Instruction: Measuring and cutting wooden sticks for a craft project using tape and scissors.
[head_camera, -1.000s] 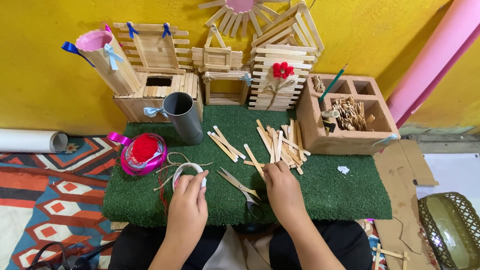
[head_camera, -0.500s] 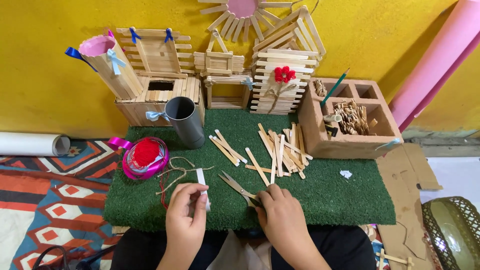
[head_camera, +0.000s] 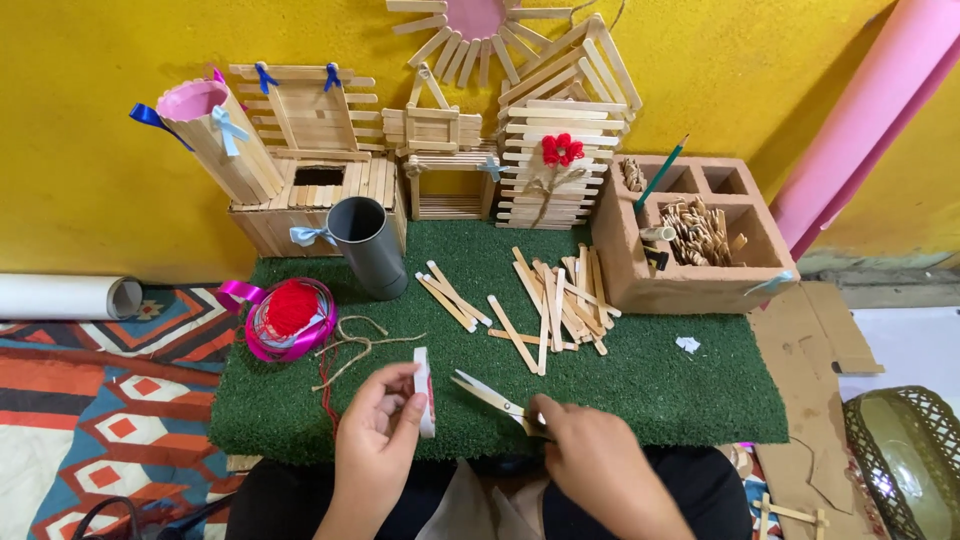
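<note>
The left hand (head_camera: 378, 435) was closed around a small white roll of tape (head_camera: 425, 392), held edge-up just above the near edge of the green turf mat (head_camera: 640, 390), thumb and fingers pinching its rim. The right hand (head_camera: 595, 460) was wrapped around the handles of a pair of scissors (head_camera: 492, 397), whose blades stood slightly parted and pointed toward the roll, close to it but not touching as far as could be seen. Judging from this, the cutting had not yet been made: no loose strip of tape showed between the blades or on the mat. Much of the craft work looked finished, since several stick-built pieces stood along the yellow wall, among them a slatted house with a red flower (head_camera: 560, 160) and a stick-clad cup with a pink rim (head_camera: 215, 140). A scattered heap of loose wooden sticks (head_camera: 545, 305) lay unused mid-mat, near a grey tube (head_camera: 368, 245), a tangle of twine (head_camera: 350, 345) and a red yarn ball in a pink ribbon ring (head_camera: 290, 315). The scissor handles were hidden inside the right hand, the free end of the tape could not be made out, and whether any tape was drawn off the roll was unclear. The person's lap and the things on it were cut off by the bottom edge.
</note>
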